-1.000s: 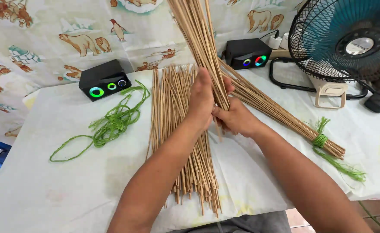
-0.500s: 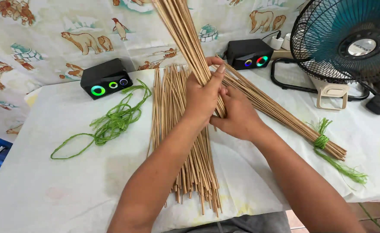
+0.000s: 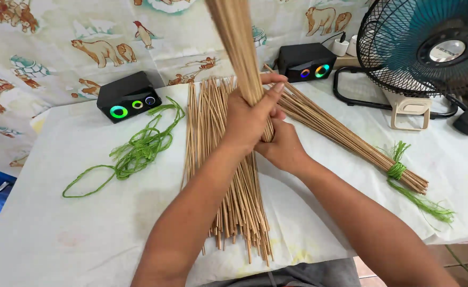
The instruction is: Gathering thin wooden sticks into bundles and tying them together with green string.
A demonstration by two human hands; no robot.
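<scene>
over table, hands grip (thin) sticks

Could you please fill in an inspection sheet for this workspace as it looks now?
Surface: table under white cloth.
Job's things: upright stick bundle; loose sticks lying flat; tied bundle with green binding.
Clutter: green twine; two black speakers.
Grips: left hand and right hand both closed on the upright stick bundle.
Cables: one behind the right speaker.
Surroundings: fan; animal-print sheet.
</scene>
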